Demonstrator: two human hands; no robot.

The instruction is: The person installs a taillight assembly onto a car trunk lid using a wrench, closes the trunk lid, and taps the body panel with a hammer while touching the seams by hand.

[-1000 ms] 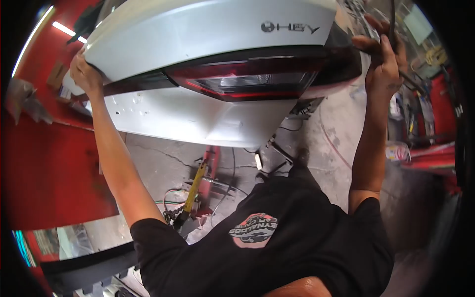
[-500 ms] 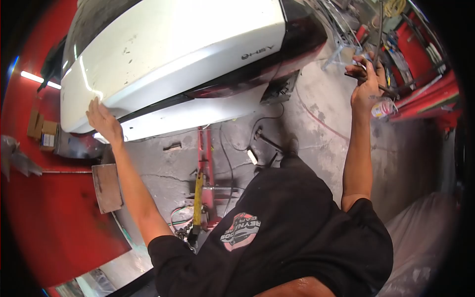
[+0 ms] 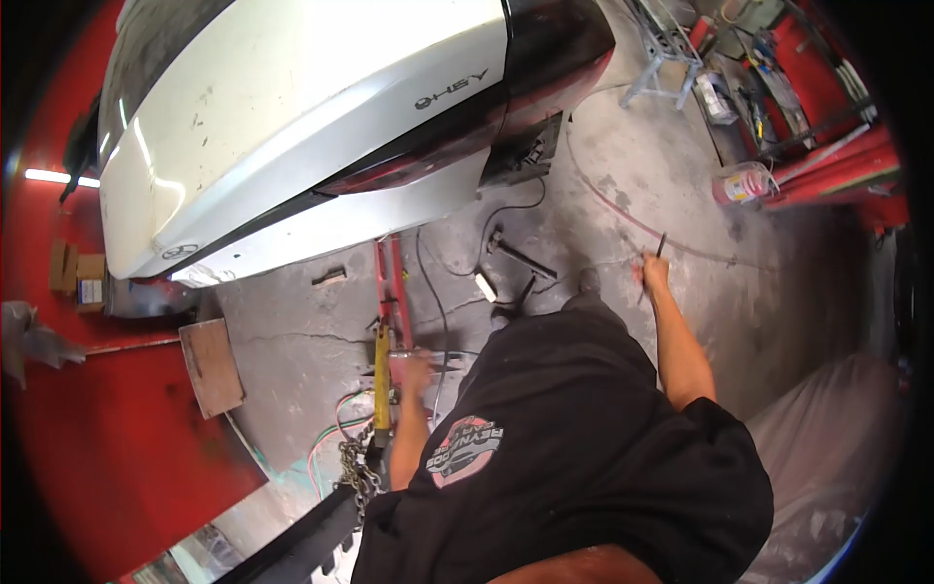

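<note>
My right hand (image 3: 654, 273) hangs over the concrete floor, fingers closed around a dark rod-like tool (image 3: 663, 243). One end of the tool sticks up past the fist; its kind is not clear. Smeared by motion, my left hand (image 3: 418, 372) is low in front of me, beside a yellow bar (image 3: 382, 375) on a red floor-jack-like frame (image 3: 392, 282). Whether its fingers are open or closed does not show. Ahead stands the rear of a white car (image 3: 321, 127), with a dark red tail light (image 3: 559, 58) at its right corner.
A hammer (image 3: 520, 255), a small white block (image 3: 485, 286) and a black cable (image 3: 435, 282) lie near my feet. A metal chain (image 3: 358, 472) is at lower left. A wooden board (image 3: 211, 368) leans left. At right are a blue-grey stand (image 3: 664, 73) and a labelled tub (image 3: 742, 185).
My left hand has left the car's rear edge and dropped down toward my body. My right hand, with the dark tool, has lowered from the cluttered right side. The view has shifted slightly.
</note>
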